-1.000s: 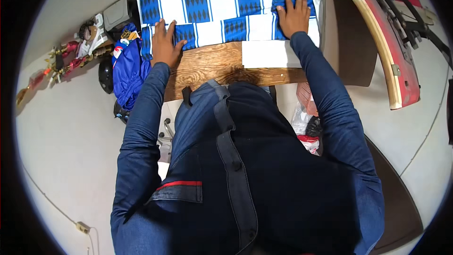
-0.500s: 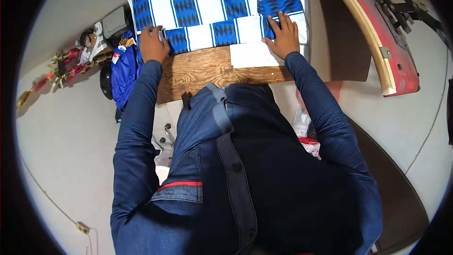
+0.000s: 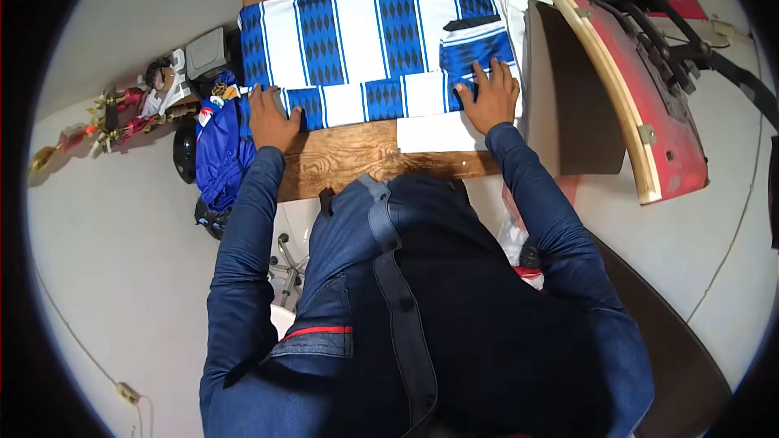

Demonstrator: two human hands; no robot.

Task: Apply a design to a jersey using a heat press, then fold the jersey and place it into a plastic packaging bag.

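Note:
A blue-and-white striped fabric with dark diamonds (image 3: 353, 36) lies flat, a narrow strip along its near edge. My left hand (image 3: 273, 119) rests at the left end of that strip, fingers apart. My right hand (image 3: 488, 96) lies spread on the strip's right part, just below a smaller folded piece of the same pattern with a black edge (image 3: 472, 49). A white sheet (image 3: 432, 138) shows from under the fabric on the wooden tabletop (image 3: 341, 161).
A red machine with a curved wood-edged plate (image 3: 673, 138) and brown board (image 3: 584, 113) stands at the right. Blue bundled cloth (image 3: 217, 154), a grey box (image 3: 204, 50) and hanging trinkets (image 3: 114, 109) are at the left. A wheeled chair base (image 3: 288, 268) shows below.
My right hand has slid nearer from the small folded piece's upper part to the near strip. The view has shifted, so more of the table's far end shows.

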